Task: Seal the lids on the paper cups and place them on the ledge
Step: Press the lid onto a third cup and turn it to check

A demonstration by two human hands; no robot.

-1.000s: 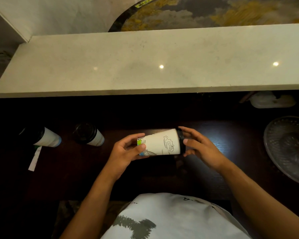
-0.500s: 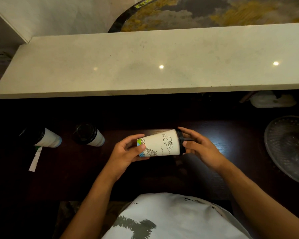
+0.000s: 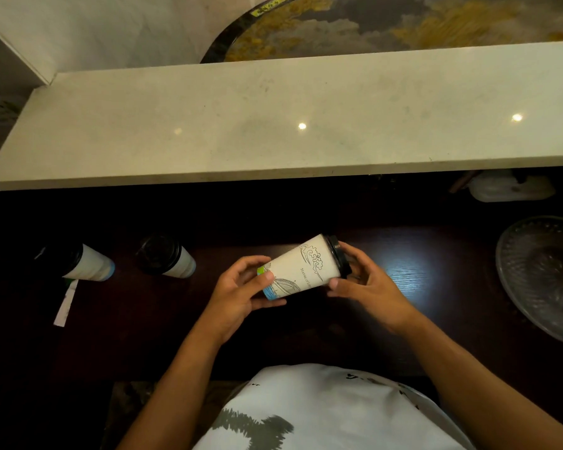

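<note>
We grip one lidded cup [image 3: 301, 271] sideways, left hand [image 3: 238, 295] at its base, right hand [image 3: 368, 284] on the lid [image 3: 338, 256]; two capped cups [image 3: 166, 258] wait at 9 o'clock, the ledge [image 3: 273, 125] at 12 o'clock bare.

paper cup [image 3: 301, 267] with small printed line beginning "Statue of", the rest hidden, yellow sticker [image 3: 271, 5] text unreadable

We hold a paper cup [image 3: 301, 267] sideways above the dark worktop [image 3: 436, 306], left hand [image 3: 238, 295] gripping its base, right hand [image 3: 366, 284] at the black lid [image 3: 338, 256]. Two lidded cups [image 3: 166, 256] stand left, below the pale ledge [image 3: 273, 118].
</note>
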